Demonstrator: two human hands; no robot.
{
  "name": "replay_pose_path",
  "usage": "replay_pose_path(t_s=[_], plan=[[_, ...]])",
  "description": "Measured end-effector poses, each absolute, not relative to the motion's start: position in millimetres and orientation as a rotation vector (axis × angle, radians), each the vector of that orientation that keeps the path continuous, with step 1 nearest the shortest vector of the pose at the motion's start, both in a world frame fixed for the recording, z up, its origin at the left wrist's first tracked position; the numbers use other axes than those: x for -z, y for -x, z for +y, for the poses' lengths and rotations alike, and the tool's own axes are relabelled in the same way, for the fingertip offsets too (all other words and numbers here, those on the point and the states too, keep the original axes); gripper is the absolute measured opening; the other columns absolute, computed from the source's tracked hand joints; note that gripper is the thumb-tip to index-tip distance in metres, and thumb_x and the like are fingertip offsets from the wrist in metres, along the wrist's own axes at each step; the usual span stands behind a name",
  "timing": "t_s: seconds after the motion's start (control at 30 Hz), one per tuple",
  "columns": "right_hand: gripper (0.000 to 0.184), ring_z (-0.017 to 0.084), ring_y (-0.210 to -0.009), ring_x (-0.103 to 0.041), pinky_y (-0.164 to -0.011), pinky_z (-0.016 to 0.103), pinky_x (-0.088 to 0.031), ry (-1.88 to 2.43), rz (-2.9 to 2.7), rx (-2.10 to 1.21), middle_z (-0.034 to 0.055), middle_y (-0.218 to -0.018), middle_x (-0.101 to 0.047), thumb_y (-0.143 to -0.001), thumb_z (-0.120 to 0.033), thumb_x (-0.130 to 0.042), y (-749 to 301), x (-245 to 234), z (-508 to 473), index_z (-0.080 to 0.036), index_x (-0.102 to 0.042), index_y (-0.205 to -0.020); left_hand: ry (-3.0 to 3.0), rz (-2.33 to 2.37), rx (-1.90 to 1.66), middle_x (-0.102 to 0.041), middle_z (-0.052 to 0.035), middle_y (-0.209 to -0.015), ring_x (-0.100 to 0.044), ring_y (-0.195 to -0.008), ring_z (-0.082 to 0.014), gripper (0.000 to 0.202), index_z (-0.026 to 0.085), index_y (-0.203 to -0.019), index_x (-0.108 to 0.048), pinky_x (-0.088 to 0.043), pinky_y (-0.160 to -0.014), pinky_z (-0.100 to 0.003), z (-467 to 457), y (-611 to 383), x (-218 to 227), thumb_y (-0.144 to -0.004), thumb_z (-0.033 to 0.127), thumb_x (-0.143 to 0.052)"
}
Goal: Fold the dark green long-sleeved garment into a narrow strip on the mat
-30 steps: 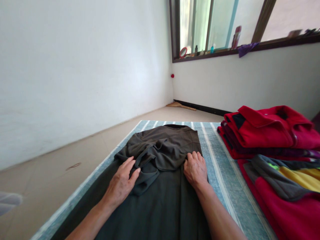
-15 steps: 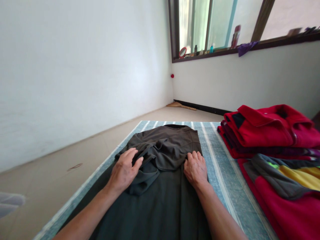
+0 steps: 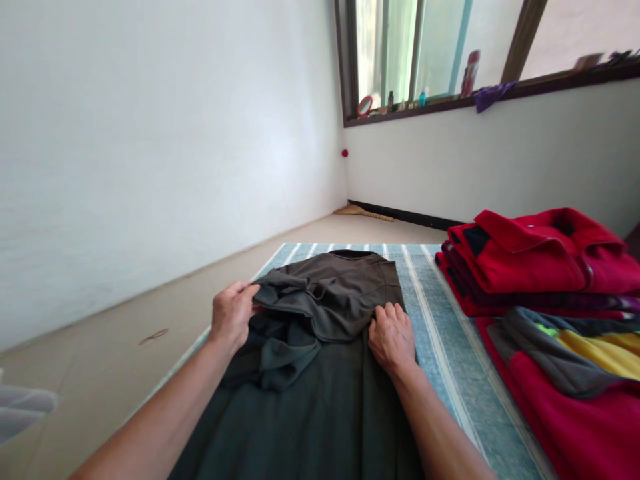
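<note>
A dark grey-green top (image 3: pixel 310 427) lies spread along the striped blue bed cover, its neckline at the far end. Loose folds are bunched across its upper middle. My left hand (image 3: pixel 233 313) pinches the cloth at the left side between thumb and fingers and lifts that edge a little. Below the lifted edge a dark hollow shows between the layers. At the right edge of the top, my right hand (image 3: pixel 393 337) is closed on the fabric, knuckles up; its fingertips are partly hidden.
Folded red clothes (image 3: pixel 545 260) are stacked on the right of the blue striped cover (image 3: pixel 425 313). Nearer lies a red, grey and yellow garment (image 3: pixel 565 373). A broom (image 3: pixel 363 212) is on the floor by the far wall. Bottles and a round mirror (image 3: pixel 365 107) stand on the windowsill.
My left hand has moved left and slightly up, from lying over the folds to pinching and raising the left edge. My right hand stays in place.
</note>
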State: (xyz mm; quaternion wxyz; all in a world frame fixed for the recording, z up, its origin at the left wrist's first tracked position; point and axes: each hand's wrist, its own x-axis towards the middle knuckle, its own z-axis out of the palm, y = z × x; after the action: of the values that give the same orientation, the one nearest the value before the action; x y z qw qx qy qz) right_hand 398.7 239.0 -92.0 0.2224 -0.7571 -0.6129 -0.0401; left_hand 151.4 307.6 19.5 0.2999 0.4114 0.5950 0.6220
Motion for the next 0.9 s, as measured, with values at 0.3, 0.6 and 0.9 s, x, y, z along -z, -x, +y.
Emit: replay_pose_path(t_s=[0.3,0.6,0.9], plan=[[0.030,0.030,-0.121,-0.045,-0.097,0.038,-0.031,2.096,-1.694,0.117,0.0155,-0.122,-0.058,-0.089,-0.024,-0.043,-398,92,238,-0.014,-0.064,-0.108,-0.544,1.159,-1.672,-0.064,-0.0059,-0.067,-0.065,-0.067,-0.0150,0.027,0.008,-0.089,-0.058,-0.058,-0.072,-0.029,290,-126,-30,-0.088,0.004,-0.031],[0.031,0.031,-0.122,-0.044,-0.098,0.039,-0.032,2.092,-1.684,0.086,0.0148,-0.122,-0.059,-0.089,-0.023,-0.043,-399,91,239,-0.014,-0.064,-0.109,-0.635,1.512,-1.475,-0.061,-0.0004,-0.063,-0.059,-0.050,-0.0122,0.017,0.012,-0.080,-0.053,-0.053,-0.048,-0.023,290,-112,-6,-0.073,-0.003,-0.055],[0.030,0.031,-0.122,-0.044,-0.097,0.039,-0.032,2.095,-1.678,0.085,0.0145,-0.122,-0.059,-0.089,-0.023,-0.043,-398,92,239,-0.014,-0.065,-0.107,-1.053,1.845,-1.165,-0.065,-0.0042,-0.076,-0.060,-0.062,-0.0188,0.050,0.017,-0.105,-0.061,-0.050,-0.051,-0.028,313,-116,-23,-0.056,0.018,-0.072]])
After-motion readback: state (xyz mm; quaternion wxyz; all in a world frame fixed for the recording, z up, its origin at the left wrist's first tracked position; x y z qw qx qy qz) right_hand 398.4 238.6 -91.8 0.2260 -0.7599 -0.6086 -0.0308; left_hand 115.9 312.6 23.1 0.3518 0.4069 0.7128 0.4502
